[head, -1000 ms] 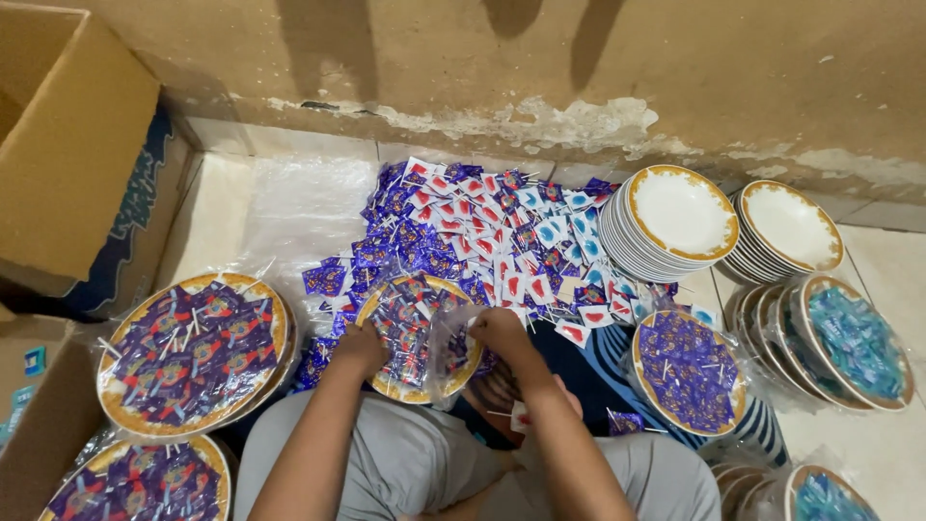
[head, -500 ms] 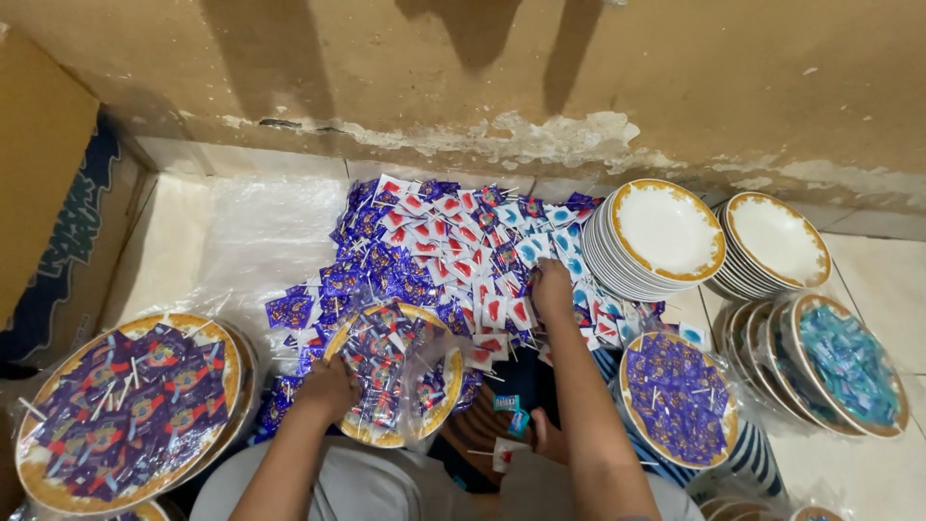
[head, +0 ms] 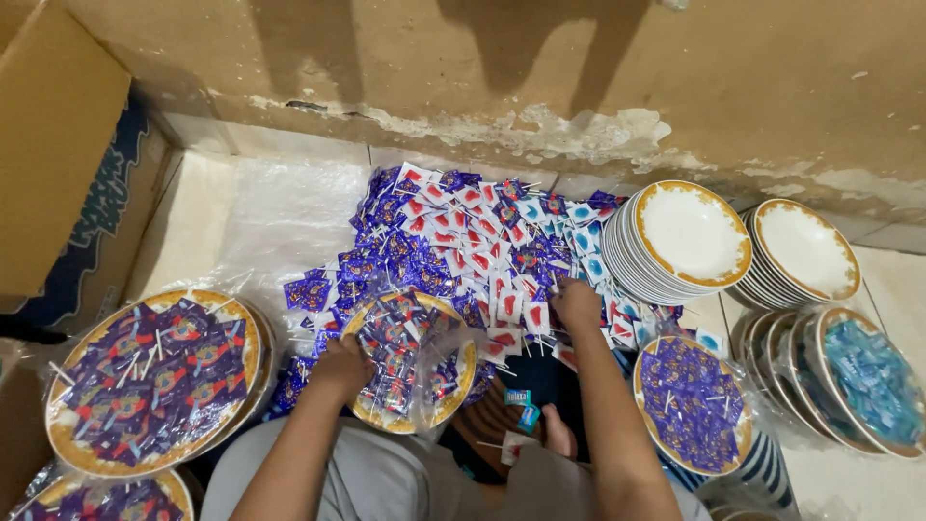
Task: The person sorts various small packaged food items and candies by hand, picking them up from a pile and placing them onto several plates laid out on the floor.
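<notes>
Filling a plate with sachets, mid-grab.
Left hand (head: 340, 365) grips the bagged plate (head: 413, 376) in the lap; right hand (head: 577, 304) closes on the sachet pile (head: 463, 241) just ahead. Next: probably drop them in.

Warm indoor light fell evenly from above and behind, throwing two soft dark shadows high on the wall (head: 598, 87). Plastic wrap (head: 280, 222) on the floor glared white. The picture was sharp, though its edges bowed slightly outward.
</notes>
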